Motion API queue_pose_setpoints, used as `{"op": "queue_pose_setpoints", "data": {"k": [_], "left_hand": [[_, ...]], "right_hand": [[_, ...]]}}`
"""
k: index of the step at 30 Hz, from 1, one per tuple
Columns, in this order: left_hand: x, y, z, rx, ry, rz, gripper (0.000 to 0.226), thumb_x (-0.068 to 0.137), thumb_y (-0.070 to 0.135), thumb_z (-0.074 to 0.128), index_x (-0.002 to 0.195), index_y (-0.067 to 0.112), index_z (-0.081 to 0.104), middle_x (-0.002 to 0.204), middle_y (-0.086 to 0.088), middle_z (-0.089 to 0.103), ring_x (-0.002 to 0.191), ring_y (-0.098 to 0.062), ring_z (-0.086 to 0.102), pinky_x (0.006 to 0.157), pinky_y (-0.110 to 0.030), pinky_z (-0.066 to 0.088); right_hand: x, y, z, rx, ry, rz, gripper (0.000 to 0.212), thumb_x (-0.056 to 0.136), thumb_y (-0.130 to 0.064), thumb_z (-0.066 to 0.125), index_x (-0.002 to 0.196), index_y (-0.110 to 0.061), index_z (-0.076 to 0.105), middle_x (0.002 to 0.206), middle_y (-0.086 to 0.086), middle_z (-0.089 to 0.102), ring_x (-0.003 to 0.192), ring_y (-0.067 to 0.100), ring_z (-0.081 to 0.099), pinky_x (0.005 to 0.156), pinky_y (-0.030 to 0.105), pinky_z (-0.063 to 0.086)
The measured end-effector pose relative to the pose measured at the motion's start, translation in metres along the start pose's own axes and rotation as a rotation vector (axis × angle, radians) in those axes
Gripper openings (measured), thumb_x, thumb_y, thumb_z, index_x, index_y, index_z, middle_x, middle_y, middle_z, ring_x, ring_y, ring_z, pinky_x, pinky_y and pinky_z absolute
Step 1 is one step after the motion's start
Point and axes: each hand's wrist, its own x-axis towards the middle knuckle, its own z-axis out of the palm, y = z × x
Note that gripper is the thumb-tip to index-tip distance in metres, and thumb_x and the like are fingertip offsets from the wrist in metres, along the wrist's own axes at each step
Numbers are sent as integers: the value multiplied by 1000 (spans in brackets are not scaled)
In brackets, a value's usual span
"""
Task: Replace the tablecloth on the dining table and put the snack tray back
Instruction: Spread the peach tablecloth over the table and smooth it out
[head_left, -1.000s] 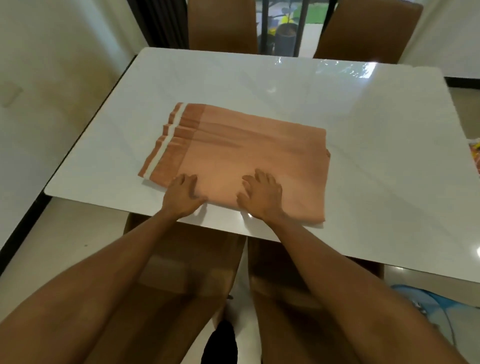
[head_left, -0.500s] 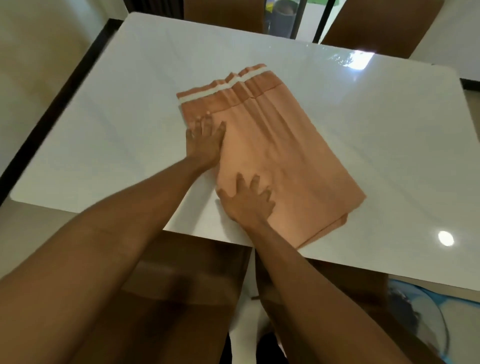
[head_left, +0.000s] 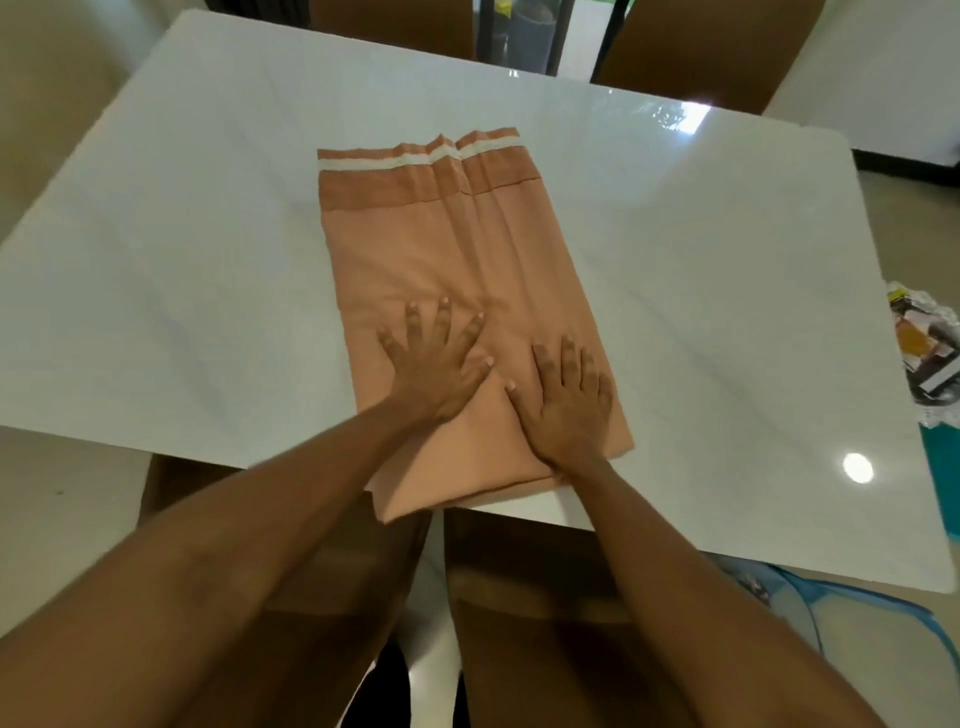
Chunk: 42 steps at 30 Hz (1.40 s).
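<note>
White, glossy dining table (head_left: 727, 270) fills most of the view, with brown chairs (head_left: 701, 57) tucked in at its far side. On its middle lies the folded tablecloth (head_left: 441, 244), peach-orange, set lengthwise away from the person. Its pale-striped hem is at the far end, and its near corner hangs just over the table's near edge. Both bare forearms reach in from below and converge on the near half of the cloth. The left hand (head_left: 434, 366) lies flat on the fabric, palm down, its fingers straight and fanned wide, gripping nothing. The right hand (head_left: 569, 405) rests just beside it, also flat, with its fingers closer together and its thumb pointing toward the left hand; it presses on the cloth near its right-hand edge. The two thumbs are near each other but apart. At the right border of the view, off the table's end, sits a small heap of snack packets (head_left: 924, 353), too cropped to tell what holds them.

Half a second ago the cloth lay askew, its striped end swung toward the far left, and the left hand was up near that stripe, well ahead of the right. Now the cloth is squared to the person and the left hand has drawn back level with the right
</note>
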Motion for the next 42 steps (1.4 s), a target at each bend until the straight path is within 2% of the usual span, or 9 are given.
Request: {"op": "queue_pose_setpoints", "data": {"k": [9, 16, 21, 26, 30, 33, 36, 38, 42], "left_hand": [[71, 62, -9, 111, -140, 222, 73, 89, 81, 16, 154, 51, 1, 168, 1, -7, 152, -37, -12, 111, -72, -2], [14, 135, 7, -242, 177, 137, 46, 98, 24, 47, 144, 22, 50, 156, -11, 41, 143, -31, 36, 116, -49, 27], [7, 137, -9, -727, 85, 79, 40, 94, 29, 60, 130, 13, 62, 129, -6, 66, 118, -24, 61, 103, -37, 46], [19, 117, -74, -1284, -58, -264, 27, 94, 52, 57, 98, 26, 64, 93, -7, 71, 78, -22, 67, 64, -34, 58], [30, 67, -123, -1152, -177, -328, 41, 84, 56, 63, 105, 21, 64, 92, -4, 70, 78, -21, 66, 55, -26, 52], [27, 22, -140, -933, -114, -272, 16, 88, 26, 58, 100, 17, 63, 95, -4, 68, 86, -25, 65, 63, -30, 53], [7, -9, -137, -577, 11, -115, 29, 93, 18, 49, 119, 17, 63, 113, -9, 69, 100, -33, 64, 86, -44, 54], [-9, -30, -129, -372, 101, 14, 24, 91, 13, 50, 111, 14, 62, 107, -12, 69, 97, -37, 64, 76, -44, 52], [-28, -57, -124, -8, 92, 162, 22, 81, 13, 63, 85, 18, 42, 101, -10, 59, 81, -35, 62, 61, -34, 38]], "right_hand": [[5, 53, -20, 159, -47, 259, 78, 93, -77, 28, 160, -41, 7, 171, 2, 2, 156, 28, 3, 124, 51, 4], [-8, 120, -68, 401, 16, 665, 72, 85, -62, 62, 144, -23, 47, 139, 5, 57, 127, 31, 53, 101, 46, 41], [11, 95, -101, 544, 62, 493, 19, 84, -29, 64, 100, -20, 68, 98, 3, 72, 95, 30, 68, 74, 32, 44], [33, 2, -122, 607, 125, 117, 24, 93, -25, 61, 112, -21, 75, 107, 1, 75, 97, 20, 68, 78, 28, 48], [31, -81, -120, 623, 91, -223, 19, 89, -9, 59, 95, -11, 77, 90, 7, 76, 79, 20, 69, 64, 19, 48], [26, -113, -104, 659, -113, -317, 18, 93, -11, 62, 84, -8, 76, 81, 10, 74, 72, 23, 65, 67, 38, 52], [33, -117, -90, 920, -158, -93, 17, 92, -23, 69, 87, -10, 77, 77, 7, 73, 65, 17, 64, 60, 32, 50], [49, -122, -85, 1179, -93, 155, 20, 89, -33, 70, 101, -17, 74, 88, 2, 72, 80, 19, 68, 57, 30, 54], [101, -140, -84, 1011, -49, 224, 75, 85, -57, 69, 145, -19, 49, 137, 7, 60, 122, 26, 60, 103, 43, 51]]}}
